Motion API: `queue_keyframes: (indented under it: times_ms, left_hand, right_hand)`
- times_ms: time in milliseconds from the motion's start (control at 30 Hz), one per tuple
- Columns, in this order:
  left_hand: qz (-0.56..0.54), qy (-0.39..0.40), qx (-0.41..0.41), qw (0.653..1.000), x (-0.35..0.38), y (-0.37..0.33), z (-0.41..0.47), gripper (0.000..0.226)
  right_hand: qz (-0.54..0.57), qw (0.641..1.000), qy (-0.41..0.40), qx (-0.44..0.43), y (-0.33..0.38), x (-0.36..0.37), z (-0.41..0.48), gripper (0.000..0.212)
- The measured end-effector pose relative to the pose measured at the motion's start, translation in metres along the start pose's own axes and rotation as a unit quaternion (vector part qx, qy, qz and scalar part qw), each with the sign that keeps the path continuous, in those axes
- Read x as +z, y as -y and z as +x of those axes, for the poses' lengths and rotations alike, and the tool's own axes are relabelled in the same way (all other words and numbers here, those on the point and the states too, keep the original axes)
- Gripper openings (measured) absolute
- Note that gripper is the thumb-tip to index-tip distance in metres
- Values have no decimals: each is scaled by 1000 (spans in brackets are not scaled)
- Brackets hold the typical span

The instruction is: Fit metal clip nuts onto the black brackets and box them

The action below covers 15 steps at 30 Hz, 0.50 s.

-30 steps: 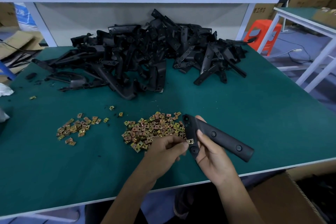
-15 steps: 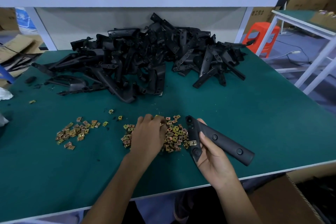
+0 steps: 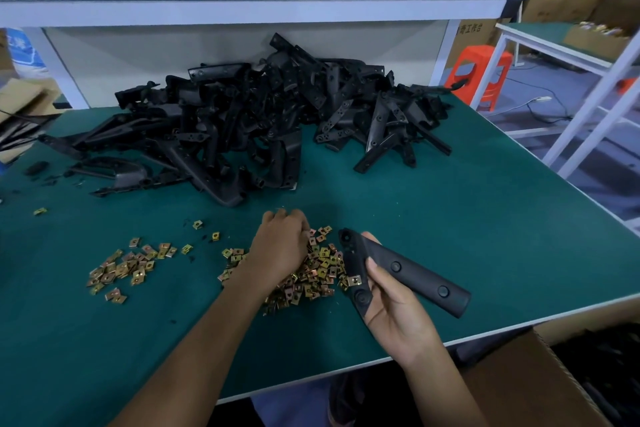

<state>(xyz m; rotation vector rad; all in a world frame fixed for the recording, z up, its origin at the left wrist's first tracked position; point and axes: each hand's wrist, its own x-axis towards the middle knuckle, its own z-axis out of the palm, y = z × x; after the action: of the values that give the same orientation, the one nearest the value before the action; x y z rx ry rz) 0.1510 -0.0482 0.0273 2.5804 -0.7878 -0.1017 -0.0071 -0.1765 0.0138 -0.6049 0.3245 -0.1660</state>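
My right hand (image 3: 394, 308) grips a long black bracket (image 3: 412, 270) just above the table's front edge. One brass clip nut (image 3: 354, 280) sits on the bracket's near left edge. My left hand (image 3: 280, 250) lies palm down on the large pile of clip nuts (image 3: 311, 284). Its fingers bend down into the far side of the pile, and the fingertips are hidden. A smaller pile of clip nuts (image 3: 121, 269) lies further left. A big heap of black brackets (image 3: 242, 121) fills the back of the green table (image 3: 450, 218).
An open cardboard box (image 3: 540, 385) stands below the table's front right corner. A few stray nuts (image 3: 197, 224) lie between the piles and the heap. Behind the table is a white shelf (image 3: 242, 7) with a box and rags. An orange stool (image 3: 479, 71) stands at the right.
One second ago my left hand was at the bracket with a clip nut. It has since moved left onto the large pile and reached slightly further in. My right hand still holds the bracket.
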Motion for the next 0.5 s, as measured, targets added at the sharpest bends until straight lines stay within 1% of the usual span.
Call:
queue_keyframes:
  times_ms: [67, 100, 133, 200, 267, 333, 400, 500]
  left_hand:
    - [-7, -54, 9, 998, 2, 1, -6, 11]
    - [1, -65, 10, 998, 3, 2, -7, 15]
    - [18, -55, 9, 998, 3, 3, -7, 21]
    - [26, 0, -4, 1000, 1, 3, -4, 29]
    - [-1, 45, -19, 999, -3, 1, 0, 24]
    - [-7, 66, -24, 997, -4, 0, 3, 18]
    - [-10, 69, -27, 997, -6, -1, 3, 16]
    - [-60, 24, -25, 998, -11, -4, -3, 11]
  right_hand:
    - [0, 1000, 1, -1, 0, -1, -1, 48]
    - [-1, 1000, 1, -1, 1, -1, 0, 48]
    - [-2, 1000, 2, -1, 0, -1, 0, 47]
    - [-4, 1000, 3, 1, 0, -3, 0, 45]
    - [-5, 1000, 2, 2, -1, -4, 0, 45]
    - [-10, 1000, 2, 0, -2, -4, 1, 46]
    - [-11, 1000, 4, -1, -2, -3, 1, 47]
    - [-7, 1000, 4, -3, -2, -2, 1, 49]
